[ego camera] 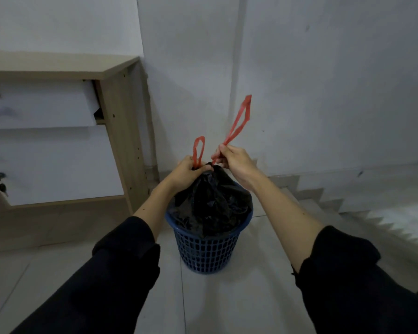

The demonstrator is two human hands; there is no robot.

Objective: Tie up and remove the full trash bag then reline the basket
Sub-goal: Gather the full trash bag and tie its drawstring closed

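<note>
At centre frame, your left hand [187, 171] grips the gathered neck of the black bag [212, 201] (seated in the blue basket [206, 251]) with one red loop [198, 149] rising from it, while your right hand [234, 160] pinches the longer loop [239, 120], drawn toward upper right.

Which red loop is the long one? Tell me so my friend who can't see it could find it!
Find the blue basket on the floor by the wall, with the black trash bag bunched up in it. Two red loops stick up from the bag's neck. The long red loop rises from the right hand, slanting up and rightward, far taller than the short red loop in the left hand.
</note>
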